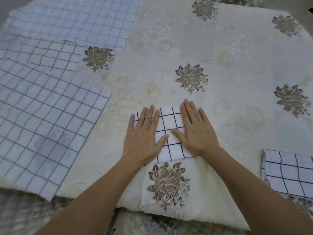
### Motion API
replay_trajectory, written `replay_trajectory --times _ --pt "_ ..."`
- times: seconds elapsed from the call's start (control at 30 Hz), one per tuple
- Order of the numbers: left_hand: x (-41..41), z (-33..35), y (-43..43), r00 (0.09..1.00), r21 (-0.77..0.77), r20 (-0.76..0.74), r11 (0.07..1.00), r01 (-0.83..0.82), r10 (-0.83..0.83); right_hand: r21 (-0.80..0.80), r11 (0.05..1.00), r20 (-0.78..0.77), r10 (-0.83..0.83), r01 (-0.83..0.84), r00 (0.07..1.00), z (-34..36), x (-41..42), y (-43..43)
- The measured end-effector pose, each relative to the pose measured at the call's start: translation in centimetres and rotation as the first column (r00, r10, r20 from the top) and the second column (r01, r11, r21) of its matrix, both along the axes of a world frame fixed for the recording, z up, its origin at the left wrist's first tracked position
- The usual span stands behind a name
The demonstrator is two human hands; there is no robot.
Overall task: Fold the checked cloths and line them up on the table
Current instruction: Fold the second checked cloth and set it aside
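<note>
A small folded checked cloth (169,122), white with dark grid lines, lies near the front middle of the table. My left hand (144,134) presses flat on its left half with straight fingers. My right hand (196,131) presses flat on its right half, thumbs pointing toward each other. A second folded checked cloth (288,173) lies at the front right edge. Several unfolded checked cloths overlap on the left: one near the front (42,126), one in the middle (50,55), one at the back (76,21).
The table wears a cream embroidered tablecloth (237,68) with brown flower motifs. Its front edge (169,216) hangs just below my forearms, with patterned floor beneath. Bare tablecloth spreads across the middle and the right.
</note>
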State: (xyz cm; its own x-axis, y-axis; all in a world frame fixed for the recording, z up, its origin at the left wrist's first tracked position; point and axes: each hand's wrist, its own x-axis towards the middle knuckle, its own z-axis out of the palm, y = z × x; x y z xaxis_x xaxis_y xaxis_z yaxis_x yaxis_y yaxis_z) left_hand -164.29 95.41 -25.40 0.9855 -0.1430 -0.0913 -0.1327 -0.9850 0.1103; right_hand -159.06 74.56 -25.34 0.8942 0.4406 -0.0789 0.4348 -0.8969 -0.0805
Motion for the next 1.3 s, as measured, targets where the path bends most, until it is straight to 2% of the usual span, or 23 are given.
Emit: replay_trajectory --times 0.2,0.33,0.47,0.57,0.7,0.8,0.87,0.93,1.1,1.2,1.3 --pt "-1.9 0.8 -0.8 0.995 0.009 0.003 0.995 -0.099 0.099 0.038 0.997 -0.012 -0.070 0.071 0.997 1.0 -0.3 -0.6" --pt "-4.0 0.6 -3.3 0.998 -0.016 0.005 0.997 -0.070 0.070 0.104 0.989 -0.005 0.104 -0.102 0.995 1.3 -2.7 0.5" --pt "-4.0 0.3 -2.7 0.998 -0.018 -0.013 0.998 -0.066 0.065 0.037 0.989 -0.058 0.146 -0.144 0.988 0.4 -2.9 -0.2" --pt "-4.3 0.4 -0.8 0.999 -0.018 -0.017 0.999 -0.048 0.048 0.000 0.995 -0.049 0.096 -0.096 0.994 0.5 -2.9 -1.9" --pt "-4.8 0.5 1.4 0.990 0.040 -0.038 0.990 -0.133 0.134 -0.019 1.000 -0.069 0.009 -0.010 0.998 0.6 -3.2 -3.7" --pt "-3.9 1.4 0.5 0.980 0.007 -0.016 0.980 -0.200 0.200 0.024 0.999 -0.023 -0.036 0.036 0.999 1.4 -3.0 -2.6" --pt "-1.9 2.0 -1.6 0.988 -0.055 0.030 0.987 -0.150 0.152 0.103 0.995 0.028 0.005 -0.008 1.000 1.7 -1.9 -0.1" --pt "-0.1 1.8 -3.5 0.994 -0.089 0.045 0.992 -0.092 0.096 0.151 0.987 -0.002 0.054 -0.053 0.999 1.5 -0.6 2.2" --pt "0.4 -0.2 -1.3 0.998 0.003 -0.018 0.998 -0.066 0.066 0.029 0.998 -0.041 0.065 -0.064 0.997 0.1 0.8 1.0" --pt "0.0 -0.1 0.6 0.986 0.007 -0.031 0.986 -0.165 0.165 -0.015 1.000 -0.061 -0.001 0.001 0.998 0.3 1.3 -1.3" --pt "-1.0 0.6 0.6 0.963 0.002 -0.032 0.964 -0.268 0.268 0.008 0.996 -0.063 -0.088 0.088 0.994 0.9 0.7 -2.4"
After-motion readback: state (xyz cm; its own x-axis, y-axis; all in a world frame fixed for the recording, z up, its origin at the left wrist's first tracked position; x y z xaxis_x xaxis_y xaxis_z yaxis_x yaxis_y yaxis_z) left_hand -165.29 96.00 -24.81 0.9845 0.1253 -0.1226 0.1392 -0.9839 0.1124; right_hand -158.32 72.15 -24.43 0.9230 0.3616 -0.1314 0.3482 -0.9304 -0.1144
